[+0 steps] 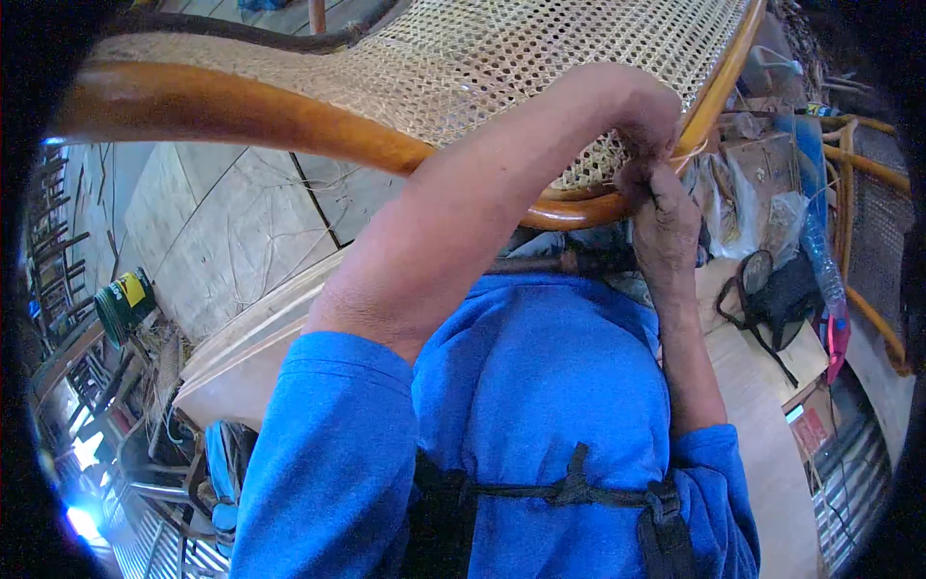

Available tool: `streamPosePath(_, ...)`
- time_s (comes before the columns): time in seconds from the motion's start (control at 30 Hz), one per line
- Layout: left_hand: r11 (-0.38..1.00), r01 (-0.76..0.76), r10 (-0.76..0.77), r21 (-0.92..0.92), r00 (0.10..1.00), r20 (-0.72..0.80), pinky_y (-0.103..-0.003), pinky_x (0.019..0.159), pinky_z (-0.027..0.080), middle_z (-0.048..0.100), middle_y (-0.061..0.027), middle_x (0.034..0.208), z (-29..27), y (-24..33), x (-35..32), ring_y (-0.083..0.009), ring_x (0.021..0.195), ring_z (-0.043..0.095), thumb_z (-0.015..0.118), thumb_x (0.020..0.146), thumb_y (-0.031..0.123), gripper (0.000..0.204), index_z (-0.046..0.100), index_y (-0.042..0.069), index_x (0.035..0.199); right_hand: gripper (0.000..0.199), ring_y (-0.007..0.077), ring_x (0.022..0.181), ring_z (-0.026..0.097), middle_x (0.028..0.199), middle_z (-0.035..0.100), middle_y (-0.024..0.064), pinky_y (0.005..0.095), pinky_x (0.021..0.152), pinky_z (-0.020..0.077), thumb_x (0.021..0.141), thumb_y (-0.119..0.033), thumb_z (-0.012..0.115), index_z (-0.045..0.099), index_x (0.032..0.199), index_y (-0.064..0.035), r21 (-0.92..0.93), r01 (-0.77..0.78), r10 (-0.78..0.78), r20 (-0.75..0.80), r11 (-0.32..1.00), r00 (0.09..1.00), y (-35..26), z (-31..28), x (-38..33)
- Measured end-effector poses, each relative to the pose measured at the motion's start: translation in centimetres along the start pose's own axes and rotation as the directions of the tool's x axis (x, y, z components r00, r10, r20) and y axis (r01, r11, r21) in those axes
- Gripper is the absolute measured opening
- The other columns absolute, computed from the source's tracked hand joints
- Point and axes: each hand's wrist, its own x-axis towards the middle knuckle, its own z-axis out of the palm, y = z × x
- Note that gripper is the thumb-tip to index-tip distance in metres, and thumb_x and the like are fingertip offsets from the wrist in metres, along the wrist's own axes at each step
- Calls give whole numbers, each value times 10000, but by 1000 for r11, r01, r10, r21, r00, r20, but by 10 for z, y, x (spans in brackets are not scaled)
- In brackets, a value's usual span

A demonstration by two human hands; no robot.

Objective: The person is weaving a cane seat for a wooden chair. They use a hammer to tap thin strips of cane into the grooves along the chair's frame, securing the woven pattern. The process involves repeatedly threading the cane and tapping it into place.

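A chair of bent, glossy brown rattan poles [241, 111] with a woven cane panel [463, 58] lies in front of me. Stretched across the panel, my left arm ends at my left hand [648, 121], bent down by the frame's near right corner, fingers closed. Just below it my right hand [667, 227] comes up from the near side, its fingertips pinched together at the same corner and meeting the left ones. A thin pale strand [699, 152] loops around the pole beside my fingers. Whatever the fingertips hold is hidden between them.
Light wooden boards [260, 343] lie on the left, with loose cane strands [275, 232] beyond. A green and yellow can [125, 307] stands farther left. On the right are clear plastic bags [738, 207], a black strapped item [772, 299] and another rattan frame [844, 212].
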Motion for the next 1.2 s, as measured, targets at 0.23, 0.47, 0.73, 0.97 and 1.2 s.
streamPosePath(0.23,998,-2,2,-62,1000,5,-314,566,442,624,-17,677,-10,11,-20,-131,608,534,664,691,170,180,684,84,848,138,174,760,600,790,606,86,279,707,479,807,62,491,566,879,-29,38,38,-37,-13,999,999,10,2,0)
streamPosePath(0.47,994,4,0,-108,999,33,-306,547,423,598,-6,629,-12,17,-26,-113,589,516,660,692,157,141,673,63,796,103,262,778,614,814,606,135,323,681,476,787,33,534,570,858,-31,-34,3,-3,18,999,1000,-4,-1,5)
streamPosePath(0.73,986,-33,44,-162,997,69,-295,549,422,593,12,632,-10,10,-22,-101,587,511,634,693,135,119,666,74,790,95,274,769,610,806,601,125,337,677,475,769,0,581,565,854,-42,-6,16,-17,-40,1000,999,2,3,1)
streamPosePath(0.97,985,10,2,-173,998,69,-278,495,383,546,41,594,-11,9,-21,-78,550,463,650,713,163,87,651,86,754,91,309,777,604,822,603,141,357,677,474,785,-21,587,576,872,-45,-74,35,-34,18,997,999,-1,0,4)
streamPosePath(1.2,985,23,-12,-170,998,65,-262,453,349,526,44,574,-19,22,-36,-67,519,440,679,734,205,117,648,93,748,90,325,799,586,832,600,144,371,689,463,783,-56,611,583,869,-49,-87,86,-87,-18,993,996,-9,2,3)
